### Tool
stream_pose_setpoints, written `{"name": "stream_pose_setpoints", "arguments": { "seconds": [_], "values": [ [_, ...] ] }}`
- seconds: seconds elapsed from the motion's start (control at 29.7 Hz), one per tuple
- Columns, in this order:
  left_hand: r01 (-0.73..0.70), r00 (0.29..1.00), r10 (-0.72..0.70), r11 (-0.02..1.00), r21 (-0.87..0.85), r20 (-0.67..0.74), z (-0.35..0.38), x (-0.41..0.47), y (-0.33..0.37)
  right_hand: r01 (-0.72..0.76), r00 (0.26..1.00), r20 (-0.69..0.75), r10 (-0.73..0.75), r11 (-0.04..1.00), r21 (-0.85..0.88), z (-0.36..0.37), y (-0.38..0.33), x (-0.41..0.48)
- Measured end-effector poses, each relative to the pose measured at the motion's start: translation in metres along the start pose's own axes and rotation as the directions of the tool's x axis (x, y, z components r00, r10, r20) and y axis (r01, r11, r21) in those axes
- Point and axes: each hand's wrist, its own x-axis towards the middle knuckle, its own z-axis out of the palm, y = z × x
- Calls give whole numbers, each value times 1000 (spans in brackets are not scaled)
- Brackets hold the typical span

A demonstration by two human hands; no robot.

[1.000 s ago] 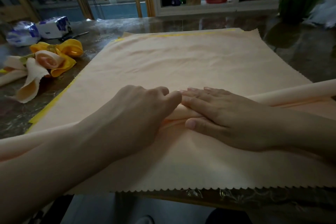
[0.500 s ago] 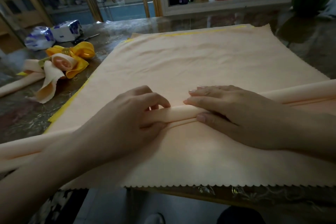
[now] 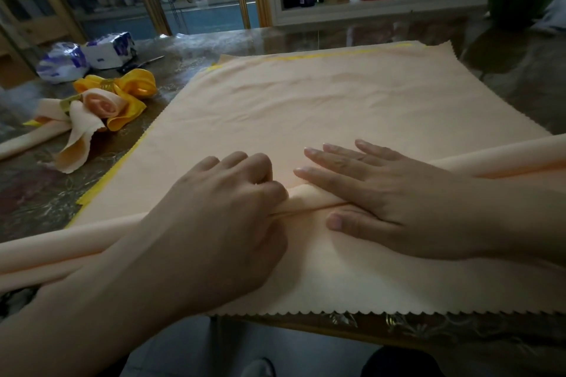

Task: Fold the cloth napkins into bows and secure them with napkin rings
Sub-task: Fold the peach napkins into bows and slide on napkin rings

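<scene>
Peach cloth napkin (image 3: 337,107). Lies spread wide over the glossy table (image 3: 36,199), covering most of its middle and right. Shows a zigzag-cut edge along the near side, right at the table rim, and soft creases toward the far side. Sits on a yellow cloth (image 3: 101,190), seen only as a thin strip along the left and far edges.

Peach roll (image 3: 315,196). Runs as a long, smooth tube across the flat napkin from lower left to upper right, reaching past it on both sides. Looks tight and even, with a seam line just below it between the hands. Cannot tell whether one piece with the sheet beneath.

Left hand (image 3: 220,211). Grips the roll near its middle, fingers curled over the top of the tube.

Right hand (image 3: 382,193). Rests just beside the left, fingers straight and slightly fanned, pressing down on the roll; thumb laid on the flat cloth in front.

Finished bows (image 3: 101,107). Lie on the table to the left, well apart from the hands: one yellow, one peach with a coiled centre and loose tails. Beyond them, two blue-and-white packets (image 3: 85,55).
</scene>
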Motion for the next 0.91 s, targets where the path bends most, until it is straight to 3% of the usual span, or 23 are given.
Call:
{"name": "stream_pose_setpoints", "arguments": {
  "seconds": [0.13,0.2,0.34,0.47,0.78,0.91],
  "values": [
    [179,979,-199,942,-283,-45,1,23,11,-32,998,58,31,999,16,-2,-1,-1],
    [292,955,-286,875,-385,75,17,30,17,-45,997,63,46,999,-8,-4,-1,-2],
    [263,954,-223,943,-203,202,36,28,20,-74,997,33,73,997,13,2,0,1],
    [335,902,-248,918,-213,353,26,35,20,-126,991,45,124,992,32,1,1,-4],
    [373,875,-294,916,-147,385,20,44,28,-454,883,-22,469,866,210,8,52,-56],
    [196,964,-178,978,-73,197,0,58,43,-481,836,-117,536,819,313,9,59,-63]
  ]
}}
